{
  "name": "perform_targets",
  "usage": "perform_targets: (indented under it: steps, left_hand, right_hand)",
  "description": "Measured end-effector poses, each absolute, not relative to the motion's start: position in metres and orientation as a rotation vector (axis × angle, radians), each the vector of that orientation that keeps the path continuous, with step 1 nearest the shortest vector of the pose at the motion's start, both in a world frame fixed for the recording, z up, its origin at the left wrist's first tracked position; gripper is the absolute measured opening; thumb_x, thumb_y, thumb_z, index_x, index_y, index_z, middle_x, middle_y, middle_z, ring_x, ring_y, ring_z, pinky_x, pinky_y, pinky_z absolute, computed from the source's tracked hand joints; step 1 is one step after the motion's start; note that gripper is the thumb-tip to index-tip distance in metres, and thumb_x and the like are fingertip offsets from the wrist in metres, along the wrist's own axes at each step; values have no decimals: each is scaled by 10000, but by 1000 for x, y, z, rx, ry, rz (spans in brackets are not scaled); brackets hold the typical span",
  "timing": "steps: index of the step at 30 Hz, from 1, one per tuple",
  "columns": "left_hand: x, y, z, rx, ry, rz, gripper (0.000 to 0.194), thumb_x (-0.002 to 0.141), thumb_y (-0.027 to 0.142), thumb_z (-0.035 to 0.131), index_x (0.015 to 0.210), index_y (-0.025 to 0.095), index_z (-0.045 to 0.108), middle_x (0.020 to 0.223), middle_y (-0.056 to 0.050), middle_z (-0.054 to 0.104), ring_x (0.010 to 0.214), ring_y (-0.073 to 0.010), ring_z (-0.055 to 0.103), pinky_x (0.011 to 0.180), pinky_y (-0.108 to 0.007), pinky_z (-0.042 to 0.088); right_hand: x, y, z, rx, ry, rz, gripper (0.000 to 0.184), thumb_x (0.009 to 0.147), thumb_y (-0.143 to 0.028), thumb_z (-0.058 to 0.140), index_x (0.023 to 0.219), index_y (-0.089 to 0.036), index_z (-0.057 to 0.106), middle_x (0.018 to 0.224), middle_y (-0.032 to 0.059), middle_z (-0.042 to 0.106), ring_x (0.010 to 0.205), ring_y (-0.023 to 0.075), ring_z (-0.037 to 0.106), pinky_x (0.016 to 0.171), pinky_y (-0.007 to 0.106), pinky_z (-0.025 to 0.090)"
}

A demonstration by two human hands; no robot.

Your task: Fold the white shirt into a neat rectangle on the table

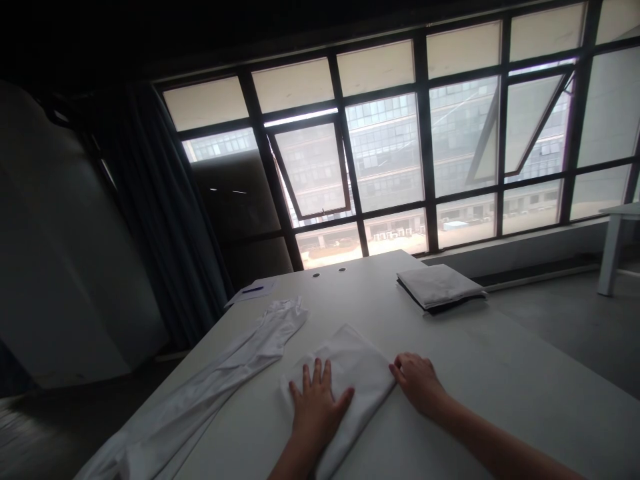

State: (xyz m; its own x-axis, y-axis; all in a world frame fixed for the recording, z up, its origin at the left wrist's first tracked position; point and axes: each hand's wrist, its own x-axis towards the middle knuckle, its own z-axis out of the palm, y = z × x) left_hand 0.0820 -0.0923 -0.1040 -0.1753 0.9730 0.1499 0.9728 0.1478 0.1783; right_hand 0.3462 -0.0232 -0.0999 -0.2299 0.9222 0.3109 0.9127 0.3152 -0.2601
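Observation:
A folded white cloth, perhaps a garment [353, 363], lies in front of me on the white table [465, 400]. Spread flat on its left part is my left hand [317, 403], fingers apart. At the cloth's right corner, my right hand [416, 379] is closed, its thumb and fingertips pinching the edge. To the left, a second white garment [215, 387] stretches out long and wrinkled, apart from both hands. Its near end runs toward the bottom edge of the view.
Toward the back right of the table sits a stack of folded cloth [440, 285], white over black. A purple pen [253, 289] rests on paper [265, 291] at the far left. Dark-framed windows [385, 153] and a blue curtain [160, 220] stand beyond. Another white table [611, 247] is at right.

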Motion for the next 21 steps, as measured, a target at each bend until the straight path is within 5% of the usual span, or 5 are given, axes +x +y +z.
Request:
perform_targets:
  steps: [14, 21]
  left_hand:
    - [89, -102, -95, 1999, 2334, 310, 999, 846, 850, 274, 1615, 217, 201, 1679, -52, 71, 1524, -440, -22, 1161, -719, -28]
    - [84, -102, -97, 2019, 2314, 305, 957, 871, 825, 266, 1616, 229, 194, 1677, -33, 56, 1525, -432, -31, 1164, -714, -36]
  right_hand:
    - [344, -30, -96, -1677, -2220, -207, 456, 1048, -368, 333, 918, -170, 722, 1020, 149, 641, 1057, 280, 545, 957, 436, 352]
    - [362, -23, -106, -1713, -2194, -319, 365, 1027, -379, 383, 1080, -152, 663, 1134, 177, 588, 1096, 321, 508, 942, 452, 357]
